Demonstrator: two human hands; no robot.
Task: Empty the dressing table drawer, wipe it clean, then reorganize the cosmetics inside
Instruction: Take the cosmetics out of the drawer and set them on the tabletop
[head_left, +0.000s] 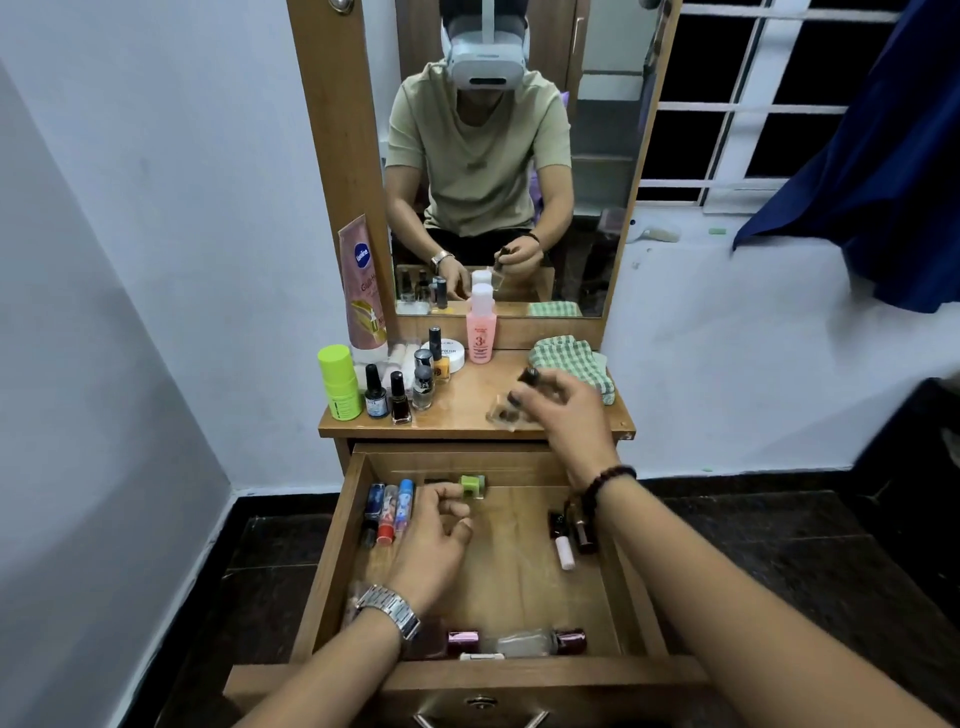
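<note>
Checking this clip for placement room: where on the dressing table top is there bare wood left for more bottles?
Free: the middle of the table top, between the nail polish cluster and the right hand, in front of the pink bottle. Crowded: the left end, with the green container and the tube. The checked cloth covers the right rear corner.

A home bedroom corner: mirrored dressing table; cosmetics; barred window; blue curtain.
</note>
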